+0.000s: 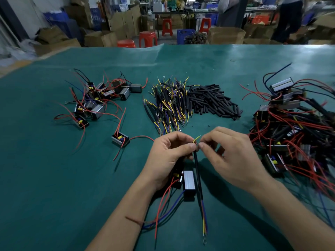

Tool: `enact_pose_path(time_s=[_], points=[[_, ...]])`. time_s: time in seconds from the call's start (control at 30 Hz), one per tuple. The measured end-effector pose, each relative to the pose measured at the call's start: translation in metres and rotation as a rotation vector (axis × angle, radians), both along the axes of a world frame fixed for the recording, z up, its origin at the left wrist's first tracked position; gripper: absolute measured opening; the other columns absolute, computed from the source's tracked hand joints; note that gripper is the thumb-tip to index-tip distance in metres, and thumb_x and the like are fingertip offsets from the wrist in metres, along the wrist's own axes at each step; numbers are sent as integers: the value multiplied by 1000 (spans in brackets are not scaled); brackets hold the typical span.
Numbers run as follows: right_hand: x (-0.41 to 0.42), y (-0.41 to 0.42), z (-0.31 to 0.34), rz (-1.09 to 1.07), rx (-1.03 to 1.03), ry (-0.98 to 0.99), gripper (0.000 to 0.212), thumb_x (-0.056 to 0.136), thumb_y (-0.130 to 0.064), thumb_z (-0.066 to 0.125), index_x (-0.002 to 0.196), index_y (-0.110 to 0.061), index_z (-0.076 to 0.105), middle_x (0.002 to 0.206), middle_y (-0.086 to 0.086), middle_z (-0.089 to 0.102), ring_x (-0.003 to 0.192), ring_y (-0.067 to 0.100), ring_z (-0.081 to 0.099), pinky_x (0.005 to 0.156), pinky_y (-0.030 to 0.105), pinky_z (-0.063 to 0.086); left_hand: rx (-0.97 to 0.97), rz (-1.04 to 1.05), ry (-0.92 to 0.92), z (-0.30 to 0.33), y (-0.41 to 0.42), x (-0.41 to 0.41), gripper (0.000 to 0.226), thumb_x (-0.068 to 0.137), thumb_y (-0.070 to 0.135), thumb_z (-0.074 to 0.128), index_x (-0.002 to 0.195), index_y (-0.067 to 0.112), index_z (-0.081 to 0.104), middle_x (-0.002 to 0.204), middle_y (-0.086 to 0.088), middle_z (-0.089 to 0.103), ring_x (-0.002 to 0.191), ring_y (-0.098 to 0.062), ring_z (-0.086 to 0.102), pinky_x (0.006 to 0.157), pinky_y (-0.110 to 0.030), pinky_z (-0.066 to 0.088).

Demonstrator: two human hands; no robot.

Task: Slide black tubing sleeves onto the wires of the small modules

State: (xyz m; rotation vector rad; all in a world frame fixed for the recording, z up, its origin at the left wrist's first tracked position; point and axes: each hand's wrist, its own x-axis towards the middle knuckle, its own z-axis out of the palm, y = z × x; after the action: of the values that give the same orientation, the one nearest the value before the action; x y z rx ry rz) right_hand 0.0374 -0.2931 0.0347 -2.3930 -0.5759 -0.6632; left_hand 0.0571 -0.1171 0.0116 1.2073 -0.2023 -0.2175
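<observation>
While loose modules lie toward the tabletop's left edge, the left hand has its grip clamped on a black sleeve near the front edge, a module beside it. The right hand pinches the yellow wire. Beyond lie sleeved wires and spare sleeves; a tangled pile crowds the right edge.

Green mat covered work table, far edge rippled. Beyond it, red plastic stools, one more just left, two further back. Blue crate on floor, dark tangled contents beside it. Cardboard boxes stacked at left, large open box at right. Blue bins against left wall. Person's dark trousers stood at far right. Background blurred.
</observation>
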Motion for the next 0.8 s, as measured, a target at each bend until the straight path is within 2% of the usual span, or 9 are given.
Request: enact_pose_path(time_s=[0.07, 0.13, 0.2, 0.27, 0.33, 0.4, 0.5, 0.63, 0.8], points=[[1, 4, 0, -41, 131, 210, 13, 91, -13, 73, 78, -16, 71, 70, -5, 64, 61, 14, 60, 59, 29, 48, 21, -3, -21, 0, 1, -1, 15, 71, 5, 79, 82, 8, 70, 77, -8, 69, 62, -11, 61, 60, -20, 53], [3, 4, 3, -32, 471, 574, 22, 92, -10, 69, 70, -13, 70, 61, 0, 59, 48, 14, 54, 47, 36, 50, 44, -13, -43, -1, 1, -1, 15, 73, 0, 79, 79, 12, 73, 76, -6, 69, 62, -11, 61, 62, -20, 53], [5, 4, 6, 45, 841, 916, 22, 91, -4, 64, 69, -6, 69, 62, 6, 53, 49, 13, 48, 38, 30, 44, 59, -27, -60, -1, 1, -2, 12, 73, 4, 75, 77, 16, 75, 74, -5, 69, 62, -12, 61, 64, -21, 54], [6, 2, 8, 75, 1011, 1069, 17, 90, -3, 63, 75, -2, 68, 65, 8, 53, 51, 13, 47, 39, 24, 41, 54, -37, -66, -1, 2, -2, 13, 73, 4, 74, 79, 15, 76, 74, -6, 70, 62, -13, 63, 65, -22, 54], [6, 0, 8, 88, 984, 1021, 12, 92, -4, 66, 80, -2, 68, 68, 8, 57, 54, 13, 51, 44, 23, 47, 58, -11, -83, -2, 1, -2, 14, 73, 3, 73, 81, 14, 75, 74, -7, 70, 62, -13, 64, 64, -22, 54], [5, -1, 7, 67, 869, 865, 4, 92, -5, 68, 89, -5, 69, 74, 9, 64, 59, 14, 59, 53, 27, 54, 71, 19, -101, -3, 0, -1, 13, 74, 2, 74, 85, 9, 73, 75, -9, 70, 63, -14, 64, 65, -22, 54], [4, -2, 6, 149, 787, 741, 20, 91, -3, 70, 105, -16, 72, 82, 8, 68, 64, 17, 64, 56, 31, 56, 108, 45, -129, -6, -1, -1, 16, 80, -8, 74, 89, 6, 70, 78, -9, 70, 66, -14, 64, 67, -22, 55], [3, 1, 2, 161, 630, 598, 25, 86, 0, 76, 96, -23, 74, 84, 1, 70, 66, 17, 68, 58, 29, 56, 120, 84, -141, -6, -3, 0, 21, 82, -8, 75, 88, 10, 69, 80, -6, 68, 72, -14, 61, 70, -25, 54], [4, -2, 0, 131, 568, 605, 35, 80, -2, 83, 105, -24, 71, 87, 0, 70, 66, 16, 68, 69, 32, 58, 115, 99, -167, -7, -5, -1, 19, 74, 3, 75, 85, 15, 64, 77, -5, 66, 69, -14, 59, 70, -26, 53]])
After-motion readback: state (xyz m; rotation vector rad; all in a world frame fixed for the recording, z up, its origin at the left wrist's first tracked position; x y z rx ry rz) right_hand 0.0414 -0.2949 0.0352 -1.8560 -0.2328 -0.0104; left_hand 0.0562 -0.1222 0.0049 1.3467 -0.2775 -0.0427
